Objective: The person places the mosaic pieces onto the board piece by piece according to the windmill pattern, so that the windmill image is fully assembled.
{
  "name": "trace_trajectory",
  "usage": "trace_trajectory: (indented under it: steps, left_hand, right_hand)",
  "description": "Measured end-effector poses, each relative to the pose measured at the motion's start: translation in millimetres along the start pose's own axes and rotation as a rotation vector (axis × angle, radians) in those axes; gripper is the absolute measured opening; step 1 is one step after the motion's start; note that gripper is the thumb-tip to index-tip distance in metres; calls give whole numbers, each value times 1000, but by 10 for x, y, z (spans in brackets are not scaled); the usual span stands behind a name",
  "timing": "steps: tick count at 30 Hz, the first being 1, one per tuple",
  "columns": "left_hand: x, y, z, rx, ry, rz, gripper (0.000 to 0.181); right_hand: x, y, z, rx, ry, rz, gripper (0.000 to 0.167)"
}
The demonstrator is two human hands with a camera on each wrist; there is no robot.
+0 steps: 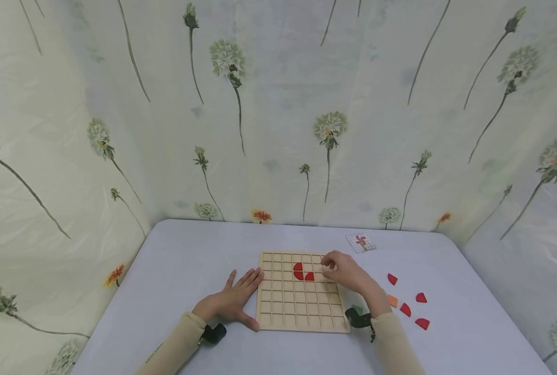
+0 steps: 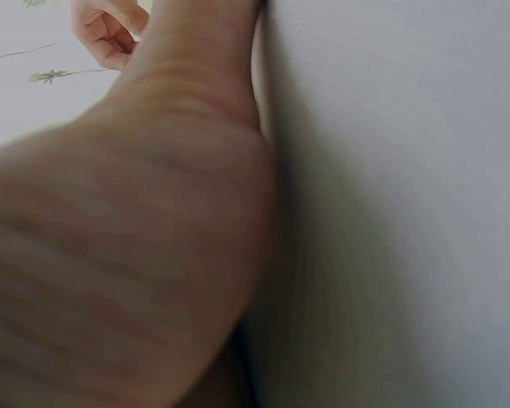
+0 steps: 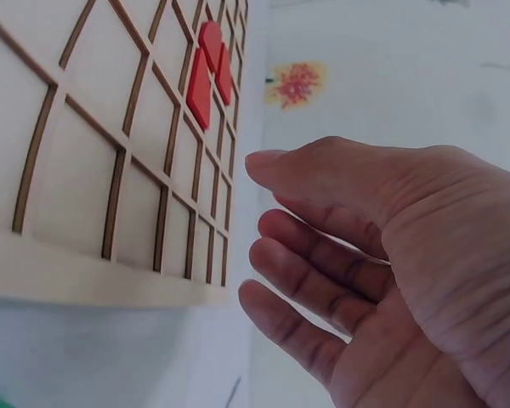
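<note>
A wooden grid board (image 1: 288,307) lies on the table, with three red quarter-circle pieces (image 1: 309,276) in cells of its upper middle part. My left hand (image 1: 233,299) rests flat with spread fingers, its fingertips and thumb touching the board's left edge. Over the board's upper right edge hovers my right hand (image 1: 346,271). Its fingers are loosely bent, with a gap between thumb and fingers in the head view. The right wrist view shows the same right hand (image 3: 365,246) beside the grid, no piece clearly in it; the index finger is mostly hidden behind the thumb.
Right of the board lie several loose red quarter-circle pieces (image 1: 421,298) and an orange square (image 1: 392,300). A green piece (image 1: 357,310) is partly covered by the right wrist camera. A small patterned card (image 1: 361,242) lies behind the board, and a flower-print curtain (image 1: 278,130) surrounds the table.
</note>
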State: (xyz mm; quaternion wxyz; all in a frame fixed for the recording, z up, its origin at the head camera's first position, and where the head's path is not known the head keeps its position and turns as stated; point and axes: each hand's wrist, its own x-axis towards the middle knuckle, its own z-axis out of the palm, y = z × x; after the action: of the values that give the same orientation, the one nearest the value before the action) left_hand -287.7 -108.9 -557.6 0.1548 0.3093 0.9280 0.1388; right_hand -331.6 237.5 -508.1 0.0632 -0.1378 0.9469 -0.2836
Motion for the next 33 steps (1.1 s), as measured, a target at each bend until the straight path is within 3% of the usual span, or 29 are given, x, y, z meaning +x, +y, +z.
trace_trajectory:
  steps: [12,25,33]
  left_hand:
    - [-11,-4,13,-19,-14,-6,129]
    - [6,-4,-14,-7,-6,-14,131]
    - [9,-13,15,-17,-6,-9,131]
  right_hand:
    - [-113,211,-135,6,40,-1,26]
    - [-346,545,-302,8,-22,156,30]
    - [-525,764,-515,-22,-90,228,32]
